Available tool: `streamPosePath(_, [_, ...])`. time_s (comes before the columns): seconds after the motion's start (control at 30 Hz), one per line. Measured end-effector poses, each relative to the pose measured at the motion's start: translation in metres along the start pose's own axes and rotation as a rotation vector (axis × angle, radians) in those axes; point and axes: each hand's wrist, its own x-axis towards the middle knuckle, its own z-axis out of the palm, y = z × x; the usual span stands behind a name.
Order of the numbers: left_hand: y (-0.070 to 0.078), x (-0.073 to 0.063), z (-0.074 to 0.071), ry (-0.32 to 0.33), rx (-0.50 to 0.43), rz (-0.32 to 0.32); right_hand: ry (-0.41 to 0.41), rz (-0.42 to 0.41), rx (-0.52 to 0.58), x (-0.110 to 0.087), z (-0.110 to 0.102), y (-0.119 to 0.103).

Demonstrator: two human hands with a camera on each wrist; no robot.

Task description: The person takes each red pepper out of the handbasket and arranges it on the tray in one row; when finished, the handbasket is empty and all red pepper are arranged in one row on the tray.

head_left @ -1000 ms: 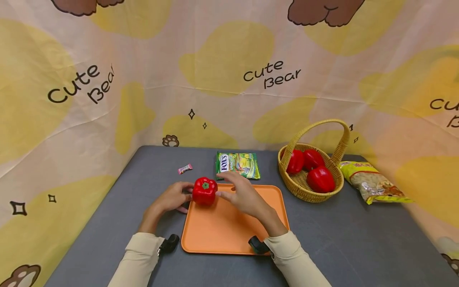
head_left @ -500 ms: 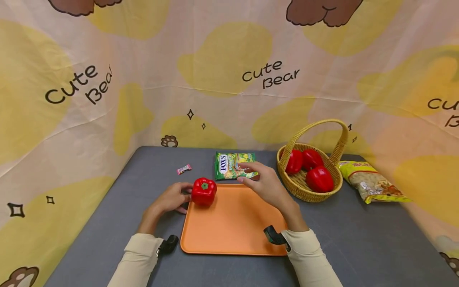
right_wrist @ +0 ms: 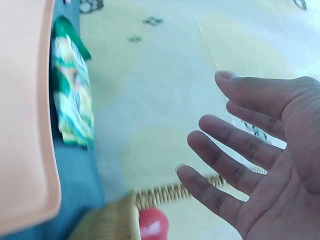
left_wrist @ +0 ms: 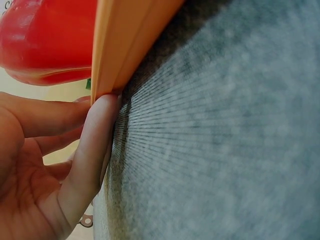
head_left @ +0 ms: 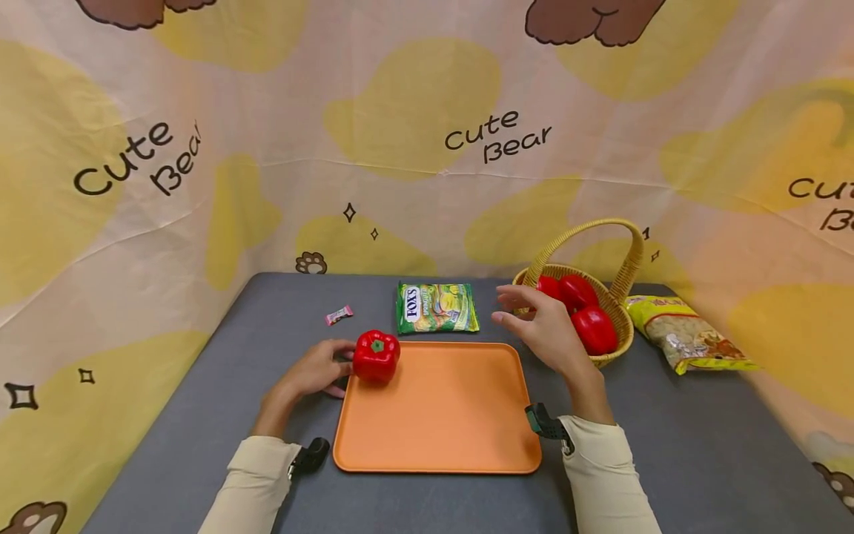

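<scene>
My left hand (head_left: 319,368) is at the left edge of the orange tray (head_left: 437,415). In the left wrist view its thumb and fingers pinch the tray's rim (left_wrist: 112,55). A red bell pepper (head_left: 376,357) with a green stem sits on the tray's far left corner, close to those fingertips. My right hand (head_left: 543,326) hangs in the air past the tray's far right corner, with nothing in it. From the head view it overlaps the left side of a wicker basket (head_left: 623,337). The right wrist view shows its fingers spread and relaxed.
More red bell peppers (head_left: 594,330) lie in the basket, under its tall arched handle. Behind the tray is a green Fox's candy bag (head_left: 440,308), with a small pink wrapped candy (head_left: 339,315) to its left. A yellow food packet (head_left: 690,334) lies right of the basket.
My right hand has moved away from the bell pepper, rightward past the candy bag to the basket. The left hand and the pepper have stayed in place.
</scene>
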Motion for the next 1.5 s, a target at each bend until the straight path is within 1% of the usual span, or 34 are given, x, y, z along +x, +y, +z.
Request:
streamPosePath(0.2, [-0.002,0.000,0.000,-0.001,-0.012,0.004,0.084,0.037,-0.070,-0.003,-0.022,0.022])
streamPosePath(0.37, [-0.003,0.001,0.000,-0.002,-0.006,0.001,0.138,0.079,-0.109,-0.009,-0.038,0.041])
streamPosePath(0.5, [-0.004,0.001,-0.001,-0.003,-0.008,0.000,0.149,0.134,-0.129,-0.015,-0.049,0.054])
streamPosePath(0.63, [-0.003,0.001,-0.001,-0.005,-0.006,0.001,0.144,0.210,-0.110,-0.023,-0.059,0.064])
streamPosePath(0.73, [-0.002,0.001,-0.001,-0.003,-0.004,0.002,0.150,0.243,-0.089,-0.026,-0.065,0.070])
streamPosePath(0.97, [-0.003,0.001,0.000,-0.004,-0.007,0.000,0.145,0.289,-0.063,-0.028,-0.069,0.083])
streamPosePath(1.2, [-0.002,0.000,0.000,-0.005,-0.007,0.002,0.098,0.335,-0.103,-0.027,-0.067,0.093])
streamPosePath(1.4, [-0.003,0.001,-0.001,-0.008,-0.009,0.009,0.101,0.326,-0.086,-0.028,-0.066,0.094])
streamPosePath(1.5, [-0.003,0.002,-0.001,-0.009,-0.011,0.011,0.090,0.324,-0.092,-0.026,-0.066,0.094])
